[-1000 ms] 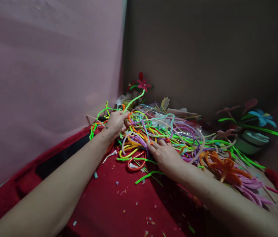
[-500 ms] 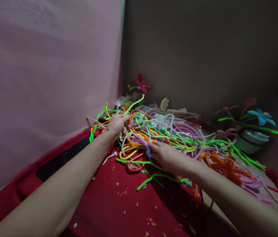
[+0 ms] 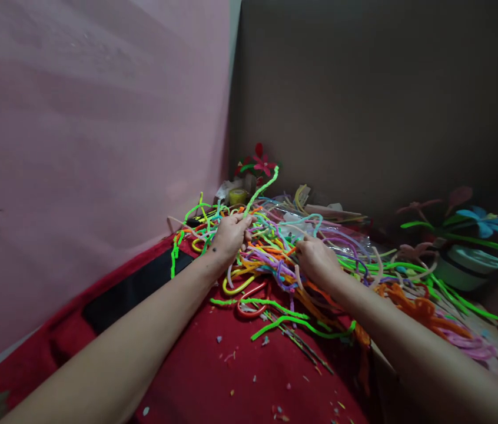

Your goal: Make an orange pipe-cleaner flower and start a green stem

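Observation:
A large tangle of coloured fuzzy stems (image 3: 271, 259) covers the back of the red cloth. My left hand (image 3: 232, 235) is closed on a light green fuzzy stem (image 3: 263, 189), whose free end points up and to the right. To its right, my right hand (image 3: 317, 259) has its fingers curled together in the tangle, over a pale stem; what it grips is hidden. Red scissor handles (image 3: 252, 313) and bright green stems (image 3: 282, 320) lie just in front of the pile.
Small scraps dot the red cloth (image 3: 213, 377). A dark flat object (image 3: 129, 291) lies at the left, beside the pink wall. Blue and pink fuzzy flowers stand by a pale green pot (image 3: 470, 268) at the right. Yellow tape (image 3: 237, 196) sits behind the pile.
The view has shifted, so the scene sits a little lower and further right. My right hand has moved deeper into the pile and its fingers have curled. My left hand keeps the light green stem.

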Demonstrator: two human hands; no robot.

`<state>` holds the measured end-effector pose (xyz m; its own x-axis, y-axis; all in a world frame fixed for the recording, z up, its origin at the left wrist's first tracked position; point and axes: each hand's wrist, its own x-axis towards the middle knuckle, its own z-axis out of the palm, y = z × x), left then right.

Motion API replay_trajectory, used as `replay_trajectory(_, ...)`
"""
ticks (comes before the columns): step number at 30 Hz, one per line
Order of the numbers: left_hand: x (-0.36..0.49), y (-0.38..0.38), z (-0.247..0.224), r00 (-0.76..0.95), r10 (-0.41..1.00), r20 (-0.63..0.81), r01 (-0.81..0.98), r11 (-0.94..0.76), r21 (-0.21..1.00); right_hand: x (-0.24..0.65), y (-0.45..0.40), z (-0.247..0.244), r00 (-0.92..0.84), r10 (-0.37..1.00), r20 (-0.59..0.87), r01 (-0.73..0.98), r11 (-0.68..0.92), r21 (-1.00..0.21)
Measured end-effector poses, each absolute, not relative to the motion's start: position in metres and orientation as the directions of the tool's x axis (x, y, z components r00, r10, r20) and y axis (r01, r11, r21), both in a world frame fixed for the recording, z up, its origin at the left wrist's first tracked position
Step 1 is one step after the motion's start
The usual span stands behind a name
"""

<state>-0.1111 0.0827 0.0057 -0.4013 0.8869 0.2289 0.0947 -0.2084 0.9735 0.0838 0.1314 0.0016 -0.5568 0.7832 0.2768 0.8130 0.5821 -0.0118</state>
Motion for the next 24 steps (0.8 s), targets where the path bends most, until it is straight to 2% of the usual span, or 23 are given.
replay_trajectory(6,-0.090,0.067,0.022,-0.263,0.926,0.270,0.163,-0.233,0.959,0.082,0.125,0.015,-0.608,0.717,0.341,0.777,0.626,0.070)
replay_trajectory(10,-0.072,0.058,0.023,0.010,0.895,0.445,0.383,-0.415,0.825,0.081,0.115,0.023,-0.642,0.662,0.387,0.729,0.683,0.043)
replay_trajectory(13,-0.069,0.061,0.011,0.144,0.891,0.431,0.521,-0.439,0.732,0.086,0.107,0.029,-0.609,0.691,0.389,0.750,0.661,0.002)
replay_trajectory(16,-0.074,0.070,-0.003,0.088,0.946,0.313,0.580,-0.304,0.756,0.099,0.105,0.037,-0.559,0.730,0.394,0.789,0.614,-0.018)
replay_trajectory(20,-0.081,0.075,-0.009,0.009,0.965,0.264,0.542,-0.226,0.809,0.128,0.108,0.056,-0.425,0.786,0.449,0.869,0.493,-0.039)
replay_trajectory(22,-0.081,0.073,-0.009,-0.023,0.965,0.263,0.499,-0.216,0.839,0.145,0.105,0.071,-0.323,0.798,0.510,0.890,0.439,-0.123)
replay_trajectory(24,-0.080,0.069,-0.009,-0.053,0.963,0.264,0.438,-0.215,0.873,0.164,0.098,0.089,-0.211,0.800,0.562,0.843,0.440,-0.310)
